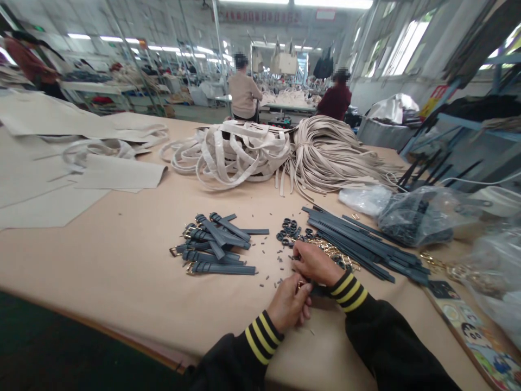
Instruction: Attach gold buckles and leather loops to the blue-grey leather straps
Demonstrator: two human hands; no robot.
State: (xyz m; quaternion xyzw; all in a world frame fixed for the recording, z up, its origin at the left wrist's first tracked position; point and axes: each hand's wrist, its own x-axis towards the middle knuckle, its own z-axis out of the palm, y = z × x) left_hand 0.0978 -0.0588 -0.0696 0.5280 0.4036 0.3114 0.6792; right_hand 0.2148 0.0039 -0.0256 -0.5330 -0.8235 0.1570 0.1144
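My left hand [288,305] is closed, thumb and fingers pinching a small gold buckle [301,283]. A piece of dark strap [321,291] shows beside it, under my right wrist. Just above, my right hand [317,264] is curled with its fingers bent down; what they hold, if anything, is hidden. Close to it lie a heap of gold buckles [336,253] and a cluster of dark strap loops [288,227]. Finished-looking dark buckle straps [220,239] are piled to the left. Long dark strips [362,244] lie to the right.
Small dark bits [280,259] are scattered on the brown tabletop [134,255]. Beige webbing [240,155] and bundled beige strips [325,152] lie behind, beige panels [122,172] at left. Plastic bags [423,214] and a patterned flat case [468,326] are at right. Several people sit or stand beyond.
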